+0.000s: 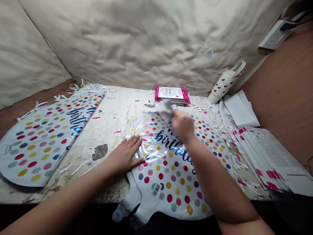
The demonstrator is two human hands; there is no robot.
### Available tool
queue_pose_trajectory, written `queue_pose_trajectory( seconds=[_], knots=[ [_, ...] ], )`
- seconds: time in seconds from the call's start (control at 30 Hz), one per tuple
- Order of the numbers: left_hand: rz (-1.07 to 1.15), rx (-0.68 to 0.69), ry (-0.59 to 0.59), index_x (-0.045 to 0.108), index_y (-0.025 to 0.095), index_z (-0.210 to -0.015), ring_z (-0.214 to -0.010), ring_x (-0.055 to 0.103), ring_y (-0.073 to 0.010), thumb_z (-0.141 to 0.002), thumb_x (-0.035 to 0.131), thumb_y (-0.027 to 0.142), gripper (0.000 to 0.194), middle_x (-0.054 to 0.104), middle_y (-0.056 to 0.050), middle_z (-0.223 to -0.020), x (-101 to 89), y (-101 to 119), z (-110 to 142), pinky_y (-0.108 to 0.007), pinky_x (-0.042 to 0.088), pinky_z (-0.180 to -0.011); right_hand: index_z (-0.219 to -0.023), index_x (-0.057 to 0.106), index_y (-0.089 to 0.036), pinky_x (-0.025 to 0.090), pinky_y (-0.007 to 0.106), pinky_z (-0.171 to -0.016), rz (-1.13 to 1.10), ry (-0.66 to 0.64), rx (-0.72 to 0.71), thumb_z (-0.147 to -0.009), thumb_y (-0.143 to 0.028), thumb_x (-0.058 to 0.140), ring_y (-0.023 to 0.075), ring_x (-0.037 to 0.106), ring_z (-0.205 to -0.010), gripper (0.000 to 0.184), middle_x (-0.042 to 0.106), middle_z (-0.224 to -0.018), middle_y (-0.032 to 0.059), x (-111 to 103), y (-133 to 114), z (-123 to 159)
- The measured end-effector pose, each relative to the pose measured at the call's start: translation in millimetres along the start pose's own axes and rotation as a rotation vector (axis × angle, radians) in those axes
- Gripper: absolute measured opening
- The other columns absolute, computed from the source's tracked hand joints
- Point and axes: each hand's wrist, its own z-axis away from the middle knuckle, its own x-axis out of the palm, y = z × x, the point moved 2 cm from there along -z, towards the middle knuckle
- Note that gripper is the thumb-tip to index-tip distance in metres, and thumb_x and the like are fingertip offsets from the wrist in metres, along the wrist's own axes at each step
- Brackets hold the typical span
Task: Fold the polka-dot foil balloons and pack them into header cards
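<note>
Foil birthday balloon [168, 176] under left-hand fingers [133, 141]; crumpled end [161, 109] in right hand [183, 125]

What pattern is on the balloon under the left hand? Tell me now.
The foil balloon has multicoloured polka dots, shown best in the head view.

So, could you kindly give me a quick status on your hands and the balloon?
Left hand flat on polka-dot foil balloon. Right hand gripping its crumpled upper end. Second balloon lying to the left.
</note>
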Motion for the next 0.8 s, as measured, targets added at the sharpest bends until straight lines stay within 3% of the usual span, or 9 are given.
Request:
queue_pose_trajectory(
  seconds=[0.1,0.17,0.23,0.3,0.4,0.5,0.57,0.67,0.8],
  knots=[
    [0.041,-0.072,-0.076,0.033,0.009,-0.138,-0.133,0.025,-0.0337,-0.077,0.037,0.07,0.086,0.028,-0.019,-0.144,3.1,-3.3,-3.9,-0.048,0.023,-0.106,-0.102,0.06,-0.008,0.043,0.035,-0.071,0.103,0.312,0.136,-0.094,-0.027,0.028,0.0231,0.058,-0.082,0.039,0.064,-0.086,0.017,-70.4,42.1,-12.8],
    [0.081,-0.067,-0.098,0.037,0.01,-0.136,-0.132,0.026,-0.0328,-0.077,0.04,0.068,0.084,0.03,-0.018,-0.143,-2.5,-7.3,-6.4,-0.046,0.023,-0.107,-0.101,0.063,-0.013,0.046,0.034,-0.072,0.095,0.477,0.022,-0.092,-0.03,0.037,0.0215,0.061,-0.082,0.032,0.066,-0.084,0.0118,-98.4,49.5,-2.0],
    [0.167,-0.096,-0.086,0.045,0.014,-0.131,-0.128,0.036,-0.0296,-0.081,0.039,0.063,0.07,0.04,-0.014,-0.139,-13.8,-17.0,-5.8,-0.043,0.031,-0.104,-0.101,0.064,-0.018,0.05,0.032,-0.074,-0.007,0.47,-0.168,-0.089,-0.026,0.046,0.0186,0.064,-0.083,0.024,0.069,-0.087,0.0072,-102.5,45.0,23.0],
    [0.241,-0.213,0.089,0.051,0.017,-0.123,-0.117,0.049,-0.0254,-0.087,0.036,0.053,0.054,0.053,-0.01,-0.129,-33.0,-32.4,-0.6,-0.039,0.04,-0.098,-0.106,0.063,-0.022,0.051,0.034,-0.082,-0.154,0.271,-0.334,-0.089,-0.021,0.047,0.0172,0.064,-0.093,0.023,0.069,-0.099,0.0049,-87.0,38.4,56.6],
    [0.138,-0.382,0.636,0.054,0.015,-0.114,-0.108,0.054,-0.0225,-0.089,0.044,0.036,0.035,0.059,-0.007,-0.114,-70.4,-45.8,12.5,-0.041,0.042,-0.095,-0.111,0.061,-0.027,0.04,0.042,-0.1,-0.325,-0.143,-0.474,-0.089,-0.019,0.046,0.0183,0.052,-0.117,0.028,0.065,-0.114,0.0025,-50.0,38.8,110.3],
    [0.036,-0.186,0.869,0.056,0.018,-0.107,-0.106,0.054,-0.0206,-0.084,0.053,0.022,0.024,0.06,-0.005,-0.107,-88.0,-20.8,5.4,-0.043,0.041,-0.097,-0.11,0.063,-0.028,0.03,0.046,-0.106,-0.411,-0.425,-0.524,-0.087,-0.02,0.048,0.0206,0.041,-0.126,0.028,0.061,-0.119,0.0023,-22.2,50.5,149.8],
    [0.101,0.172,0.7,0.056,0.02,-0.108,-0.104,0.055,-0.0177,-0.085,0.05,0.017,0.024,0.062,-0.004,-0.107,-79.1,15.4,-17.8,-0.036,0.045,-0.093,-0.111,0.062,-0.028,0.028,0.046,-0.107,-0.437,-0.518,-0.551,-0.087,-0.021,0.049,0.0207,0.039,-0.127,0.028,0.06,-0.121,0.0027,-13.5,57.3,163.5],
    [0.118,0.621,0.247,0.048,0.016,-0.125,-0.126,0.039,-0.0188,-0.088,0.037,0.014,0.039,0.051,-0.008,-0.131,-43.7,74.4,-58.7,-0.035,0.033,-0.104,-0.113,0.061,-0.027,0.029,0.044,-0.106,-0.441,-0.533,-0.579,-0.088,-0.021,0.048,0.0196,0.038,-0.127,0.029,0.06,-0.122,0.0037,-11.2,61.4,171.8],
    [0.135,0.594,-0.057,0.028,0.013,-0.139,-0.136,0.017,-0.026,-0.09,0.037,0.037,0.056,0.026,-0.013,-0.146,-5.9,116.8,-91.4,-0.045,0.016,-0.109,-0.116,0.057,-0.017,0.036,0.042,-0.103,-0.373,-0.318,-0.556,-0.087,-0.013,0.045,0.0198,0.047,-0.121,0.032,0.06,-0.12,0.011,-15.1,62.8,181.4]
  ],
)
